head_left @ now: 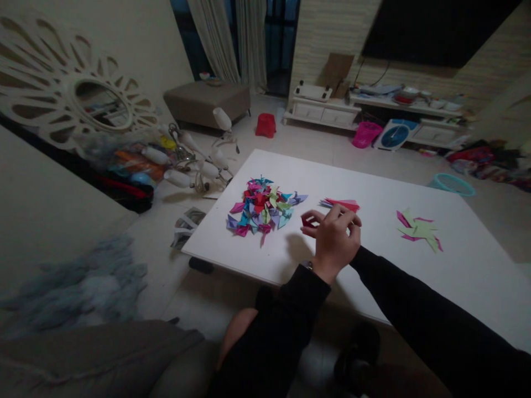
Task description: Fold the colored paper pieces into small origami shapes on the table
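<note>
My left hand (337, 237), with a watch (307, 265) on its wrist, is over the front part of the white table (365, 276). Its fingers are curled, and what they hold is hidden. My right hand (312, 230) is mostly covered by the left. Fingertips showing at its left side pinch a small dark red piece of folded paper (307, 222). Just behind the hands lies a stack of pink and purple folded paper strips (342, 204). To their left is a heap of colourful origami cranes (263, 207). A green and pink pinwheel-like paper fold (418, 228) lies to the right.
A lamp with several white shades (199, 160) stands on the floor beyond the table's left edge. Past the far edge are a red stool (265, 125), a pink basket (366, 134) and a blue-and-white fan (395, 134). A teal basket (454, 184) sits behind the right side.
</note>
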### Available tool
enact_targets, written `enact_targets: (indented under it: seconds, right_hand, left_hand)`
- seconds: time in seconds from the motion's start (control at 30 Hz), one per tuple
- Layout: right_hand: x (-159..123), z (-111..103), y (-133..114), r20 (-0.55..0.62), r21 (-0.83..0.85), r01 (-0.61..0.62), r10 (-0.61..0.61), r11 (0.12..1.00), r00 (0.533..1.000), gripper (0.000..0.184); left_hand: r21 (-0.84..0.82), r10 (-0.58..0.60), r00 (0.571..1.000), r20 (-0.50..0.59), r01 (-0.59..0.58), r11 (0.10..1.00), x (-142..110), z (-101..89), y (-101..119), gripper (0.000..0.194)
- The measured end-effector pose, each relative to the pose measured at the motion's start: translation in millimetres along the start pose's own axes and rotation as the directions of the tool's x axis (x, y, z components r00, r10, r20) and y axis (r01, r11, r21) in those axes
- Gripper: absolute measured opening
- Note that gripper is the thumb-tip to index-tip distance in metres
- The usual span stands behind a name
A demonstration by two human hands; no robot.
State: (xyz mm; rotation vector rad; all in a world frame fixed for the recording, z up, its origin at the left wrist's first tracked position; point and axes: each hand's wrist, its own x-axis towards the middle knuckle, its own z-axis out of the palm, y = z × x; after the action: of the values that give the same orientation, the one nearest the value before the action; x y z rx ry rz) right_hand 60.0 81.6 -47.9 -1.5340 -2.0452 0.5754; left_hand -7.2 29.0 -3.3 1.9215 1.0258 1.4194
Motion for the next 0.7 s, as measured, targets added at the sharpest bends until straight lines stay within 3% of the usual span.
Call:
enact_targets:
  seconds: [0.13, 0.23, 0.33, 0.43, 0.6, 0.7]
  right_hand:
    - [44, -20, 33, -0.105, 0.097, 0.008, 0.002, 0.995, 0.994, 0.043]
    - [62, -48, 90, -0.112, -0.145, -0.025, 0.009, 0.989, 0.994, 0.041]
    - [66, -70, 154, 0.052, -0.424, -0.118, 0.155, 0.898, 0.987, 0.066]
    - [66, -75, 196, 0.199, -0.561, -0.179, 0.342, 0.808, 0.918, 0.077]
    - [68, -65, 210, 0.205, -0.607, -0.243, 0.445, 0.757, 0.872, 0.051]
    - [70, -62, 206, 0.249, -0.558, -0.267, 0.466, 0.786, 0.849, 0.033]
  left_hand:
    - [-0.018, 0.010, 1.000, 0.023, -0.010, 1.000, -6, 5.1, 3, 0.019]
    - [-0.034, 0.043, 0.995, 0.085, -0.040, 0.999, -10, 13.3, 8, 0.017]
    - [-0.061, 0.044, 0.994, 0.104, -0.037, 0.997, -10, 22.8, 12, 0.015]
    - [-0.084, 0.049, 0.989, 0.138, -0.038, 0.996, -8, 30.9, 14, 0.014]
    - [-0.091, 0.052, 0.983, 0.178, -0.036, 0.995, -4, 37.5, 10, 0.014]
    - [-0.079, 0.032, 0.981, 0.189, -0.017, 0.997, -3, 36.9, 9, 0.014]
